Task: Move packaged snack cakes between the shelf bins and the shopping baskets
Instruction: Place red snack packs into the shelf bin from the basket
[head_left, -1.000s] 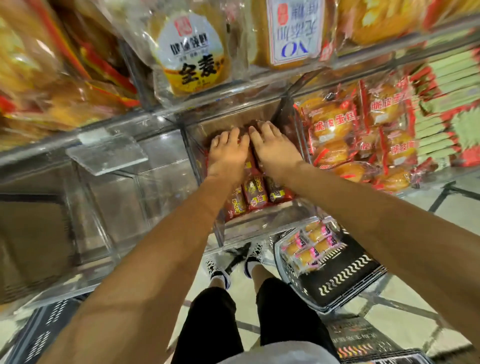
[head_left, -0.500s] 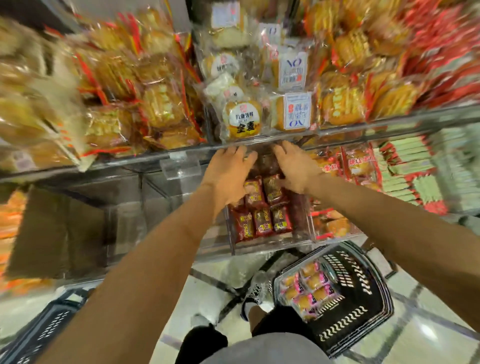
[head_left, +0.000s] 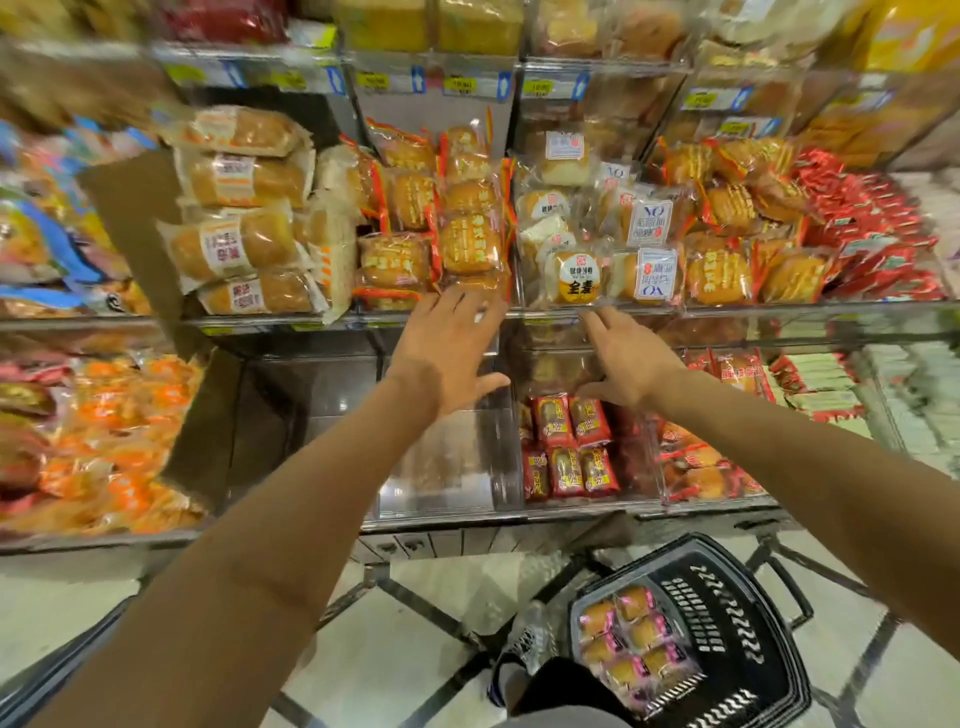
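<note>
Red-wrapped snack cakes (head_left: 569, 447) lie in rows in a clear shelf bin (head_left: 511, 467) on the lower shelf. My left hand (head_left: 449, 345) and my right hand (head_left: 623, 358) hover above that bin at the upper shelf's edge, fingers spread, holding nothing. On the floor at the lower right stands a black shopping basket (head_left: 748, 629) with several pink-labelled snack cakes (head_left: 631, 644) along its left side.
The upper shelf holds bins of bread packs (head_left: 244, 234) and yellow cakes (head_left: 467, 244). Orange packets (head_left: 98, 447) fill the lower left bin. A second dark basket's edge (head_left: 36, 686) shows at the bottom left. My shoe (head_left: 524, 639) stands beside the black basket.
Both hands have come up out of the bin with the red cakes and now spread apart, empty, at the upper shelf edge. The view has pulled back and tilted up.
</note>
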